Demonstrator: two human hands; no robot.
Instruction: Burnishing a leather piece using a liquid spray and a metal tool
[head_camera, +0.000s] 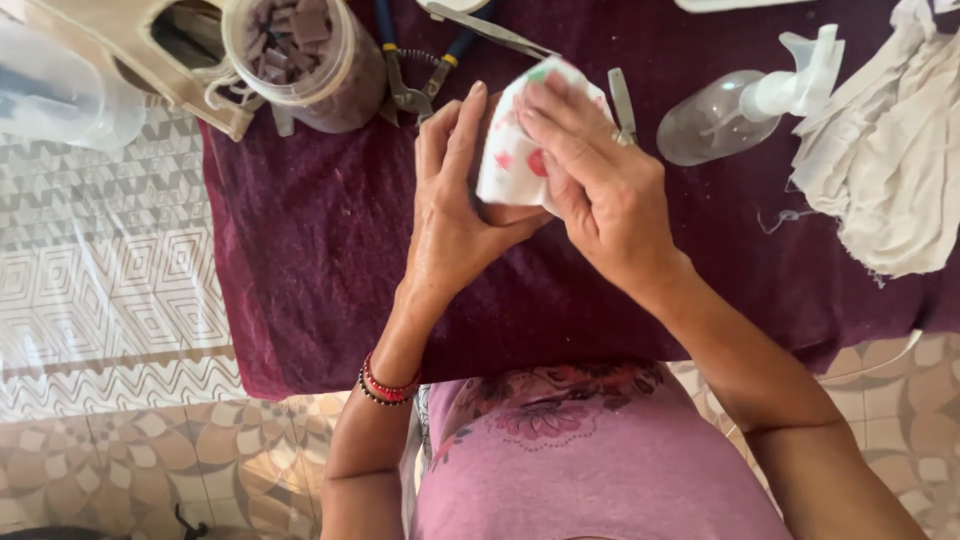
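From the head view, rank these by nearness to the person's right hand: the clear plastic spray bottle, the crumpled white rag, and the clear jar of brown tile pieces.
Measured from the right hand:
1. Clear plastic spray bottle, lying just to its right.
2. Crumpled white rag, farther right at the purple cloth's edge.
3. Clear jar of brown tile pieces, far left, beyond the left hand.

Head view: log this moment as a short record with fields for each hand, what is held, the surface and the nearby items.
left hand: left hand cups a small object from below, mostly hidden
right hand: right hand presses a patterned cloth onto that object
surface: maroon towel over a patterned table cover
nearby, far edge: jar of small tiles, pliers, tweezers
nearby, right: clear spray bottle, white rag
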